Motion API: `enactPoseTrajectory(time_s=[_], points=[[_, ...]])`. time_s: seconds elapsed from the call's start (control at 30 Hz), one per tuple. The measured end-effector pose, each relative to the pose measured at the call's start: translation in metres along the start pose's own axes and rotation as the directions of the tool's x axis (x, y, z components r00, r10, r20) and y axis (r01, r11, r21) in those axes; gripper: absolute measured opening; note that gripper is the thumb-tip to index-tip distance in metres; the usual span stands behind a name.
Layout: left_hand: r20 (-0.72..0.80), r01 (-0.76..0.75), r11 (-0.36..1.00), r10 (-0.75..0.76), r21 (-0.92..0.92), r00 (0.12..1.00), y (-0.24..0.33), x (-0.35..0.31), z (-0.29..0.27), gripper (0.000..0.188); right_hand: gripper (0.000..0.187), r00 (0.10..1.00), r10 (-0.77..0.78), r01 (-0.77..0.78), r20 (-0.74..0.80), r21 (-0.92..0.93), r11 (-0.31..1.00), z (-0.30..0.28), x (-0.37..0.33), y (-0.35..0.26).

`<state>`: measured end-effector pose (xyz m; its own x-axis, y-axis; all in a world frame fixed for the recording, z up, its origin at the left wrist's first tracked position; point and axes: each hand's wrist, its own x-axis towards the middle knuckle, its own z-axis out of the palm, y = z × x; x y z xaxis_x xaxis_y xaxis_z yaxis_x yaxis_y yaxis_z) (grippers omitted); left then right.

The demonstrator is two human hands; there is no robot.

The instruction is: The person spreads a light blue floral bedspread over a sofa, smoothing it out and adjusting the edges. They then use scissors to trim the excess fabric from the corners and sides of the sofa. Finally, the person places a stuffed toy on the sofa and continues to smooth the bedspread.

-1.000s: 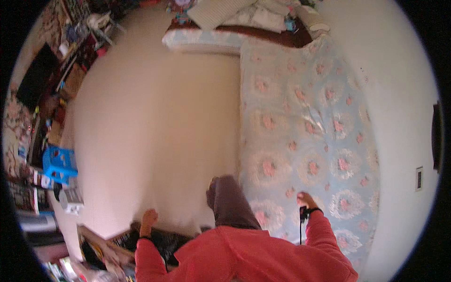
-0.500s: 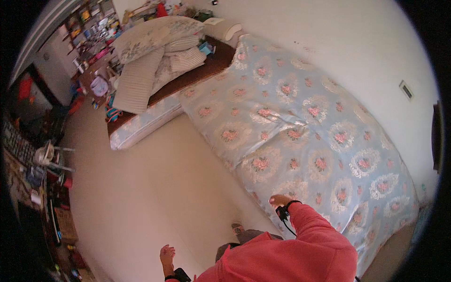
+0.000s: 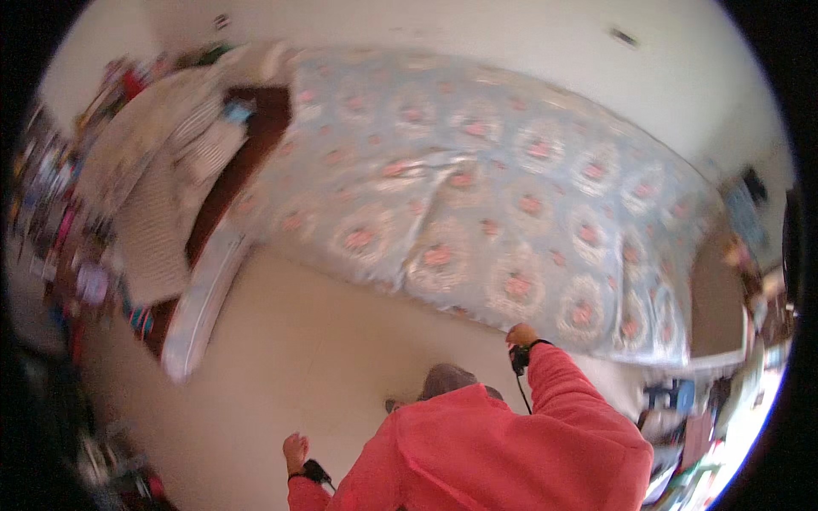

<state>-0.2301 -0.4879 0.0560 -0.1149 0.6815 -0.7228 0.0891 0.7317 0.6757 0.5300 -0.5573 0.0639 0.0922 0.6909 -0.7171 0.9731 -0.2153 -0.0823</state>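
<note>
A pale blue bedspread point(image 3: 477, 217) with pink flowers in cream medallions covers the bed, with several wrinkles across its middle. My right hand point(image 3: 521, 335) is at its near edge, fingers bent and blurred; whether it touches the cloth I cannot tell. A black wristband point(image 3: 520, 358) with a cable sits on that wrist. Lower left, my left hand point(image 3: 296, 449) hangs over the beige floor point(image 3: 332, 341), its fingers loosely bent with nothing seen in them. Another black device point(image 3: 316, 471) is strapped to the left wrist.
At the left, striped cushions point(image 3: 153, 230) and folded bedding are piled on a dark brown surface point(image 3: 226, 200) beside a pale mattress side point(image 3: 200, 315). Cluttered belongings point(image 3: 77, 221) fill the far left. A blue stool-like item point(image 3: 673, 394) and other clutter stand at the right.
The view has swung to the right, so the bed lies more crosswise and the right-hand clutter appears. My right hand is now at the bedspread's near edge; my left remains low, over the floor.
</note>
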Motion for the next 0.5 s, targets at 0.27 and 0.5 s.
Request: enactPoseTrajectory(time_s=[0.27,0.5], points=[[0.103,0.082,0.959,-0.113,0.272,0.988,0.159,0.118,0.076,0.017,0.023,0.908,0.413,-0.236,-0.064,0.738,0.632,0.051,-0.028,-0.038],[0.377,-0.047,0.856,-0.177,0.514,0.909,0.247,0.188,0.227,0.025,0.021,0.865,0.501,-0.216,0.019,0.916,0.339,0.015,-0.020,-0.019]])
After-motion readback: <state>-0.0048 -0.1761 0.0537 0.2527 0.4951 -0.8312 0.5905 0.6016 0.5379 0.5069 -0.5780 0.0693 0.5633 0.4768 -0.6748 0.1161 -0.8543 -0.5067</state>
